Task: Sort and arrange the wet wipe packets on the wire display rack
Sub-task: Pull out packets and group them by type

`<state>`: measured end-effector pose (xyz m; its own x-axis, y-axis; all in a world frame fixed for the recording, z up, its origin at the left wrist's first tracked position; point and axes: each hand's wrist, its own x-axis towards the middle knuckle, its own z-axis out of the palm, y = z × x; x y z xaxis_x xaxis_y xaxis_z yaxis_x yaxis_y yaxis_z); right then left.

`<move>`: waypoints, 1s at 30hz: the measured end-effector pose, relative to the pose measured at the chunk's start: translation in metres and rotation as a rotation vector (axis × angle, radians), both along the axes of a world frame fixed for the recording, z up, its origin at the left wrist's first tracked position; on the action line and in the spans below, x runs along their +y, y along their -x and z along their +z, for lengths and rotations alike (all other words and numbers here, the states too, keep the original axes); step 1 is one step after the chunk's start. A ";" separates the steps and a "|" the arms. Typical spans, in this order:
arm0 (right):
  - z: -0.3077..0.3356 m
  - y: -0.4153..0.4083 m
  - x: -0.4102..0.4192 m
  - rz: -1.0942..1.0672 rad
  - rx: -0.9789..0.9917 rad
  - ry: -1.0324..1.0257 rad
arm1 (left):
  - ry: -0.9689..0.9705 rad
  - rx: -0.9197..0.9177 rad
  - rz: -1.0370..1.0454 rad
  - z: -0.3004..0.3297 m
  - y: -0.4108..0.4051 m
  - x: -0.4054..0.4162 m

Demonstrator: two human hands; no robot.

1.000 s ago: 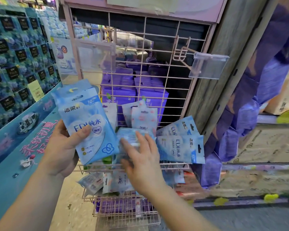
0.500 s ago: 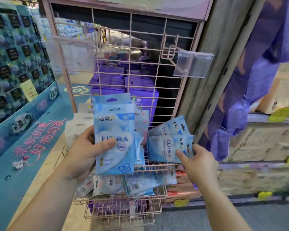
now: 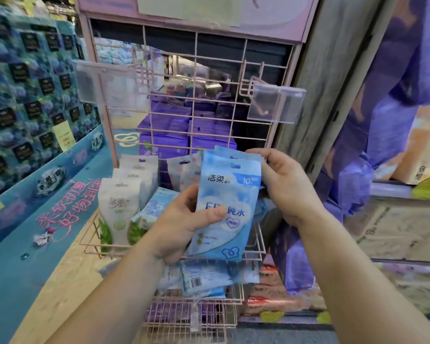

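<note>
My left hand point(image 3: 184, 224) grips a stack of light blue wet wipe packets point(image 3: 226, 207) upright in front of the pink wire display rack point(image 3: 196, 95), thumb across the front packet. My right hand point(image 3: 283, 184) pinches the stack's top right corner from behind. White and green packets point(image 3: 119, 209) stand at the left of the upper wire basket point(image 3: 90, 244). Pale pink-dotted packets point(image 3: 184, 170) stand behind my left hand. More blue packets point(image 3: 204, 276) lie in the lower basket.
Two clear plastic label holders point(image 3: 274, 103) stick out from hooks on the rack grid. A teal display stand point(image 3: 35, 194) flanks the left. A grey post point(image 3: 333, 83) and purple wrapped goods point(image 3: 382, 145) stand on the right. Purple boxes point(image 3: 184, 135) sit behind the grid.
My right hand lifted from the blue packets lying in the basket's right side and came up to the stack's top corner. Those packets no longer lie there. The view shifted left.
</note>
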<state>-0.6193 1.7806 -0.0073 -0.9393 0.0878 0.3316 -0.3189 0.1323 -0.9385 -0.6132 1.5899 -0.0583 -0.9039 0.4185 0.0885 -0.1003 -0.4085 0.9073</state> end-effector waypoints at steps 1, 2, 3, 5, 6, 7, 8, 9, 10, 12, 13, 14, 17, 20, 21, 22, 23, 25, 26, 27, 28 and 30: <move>-0.003 0.001 0.006 -0.003 -0.035 0.072 | -0.035 -0.012 0.019 -0.001 0.000 -0.001; -0.008 0.001 0.014 -0.067 -0.064 0.142 | -0.072 -0.029 0.041 -0.002 0.000 -0.003; -0.015 0.001 0.024 -0.207 -0.085 0.174 | -0.106 -0.045 0.067 -0.003 0.001 -0.006; -0.039 -0.001 0.043 -0.583 -0.164 0.094 | -0.160 -0.048 0.128 -0.005 0.004 -0.011; -0.052 -0.004 0.049 -0.679 -0.238 0.029 | -0.172 -0.027 0.158 -0.006 0.005 -0.013; -0.065 -0.004 0.051 -0.668 -0.332 -0.030 | -0.170 0.003 0.187 -0.006 0.007 -0.014; -0.075 -0.003 0.051 -0.585 -0.420 -0.084 | -0.162 0.033 0.212 -0.006 0.008 -0.014; -0.083 0.000 0.047 -0.490 -0.476 -0.125 | -0.153 0.051 0.231 -0.006 0.008 -0.013; -0.088 0.004 0.043 -0.434 -0.492 -0.157 | -0.145 0.059 0.242 -0.006 0.009 -0.012; -0.090 0.013 0.035 -0.418 -0.437 -0.198 | -0.120 0.055 0.236 -0.006 0.007 -0.010; -0.091 0.018 0.034 -0.423 -0.389 -0.213 | -0.093 0.047 0.218 -0.006 0.006 -0.008; -0.090 0.021 0.036 -0.416 -0.327 -0.225 | -0.057 0.040 0.195 -0.007 0.004 -0.007; -0.076 0.025 0.044 -0.342 -0.108 -0.278 | 0.016 0.028 0.146 -0.009 -0.001 0.002; -0.059 0.034 0.053 -0.193 -0.027 -0.197 | 0.091 0.024 0.135 -0.012 -0.001 0.023; -0.055 0.036 0.055 -0.136 -0.031 -0.166 | 0.116 0.033 0.145 -0.014 0.001 0.033; -0.052 0.039 0.056 -0.088 -0.049 -0.146 | 0.137 0.045 0.159 -0.016 0.003 0.043; -0.050 0.042 0.058 -0.049 -0.068 -0.122 | 0.156 0.055 0.176 -0.019 0.007 0.054; -0.047 0.046 0.061 0.034 -0.100 -0.021 | 0.168 0.058 0.201 -0.026 0.016 0.071; -0.046 0.048 0.061 0.071 -0.120 0.021 | 0.158 0.054 0.201 -0.030 0.022 0.076; -0.045 0.050 0.062 0.085 -0.138 0.032 | 0.151 0.051 0.195 -0.033 0.028 0.080; -0.044 0.052 0.061 0.075 -0.153 0.033 | 0.151 0.051 0.193 -0.037 0.032 0.082; -0.047 0.056 0.057 0.015 -0.175 0.057 | 0.155 0.055 0.201 -0.044 0.038 0.081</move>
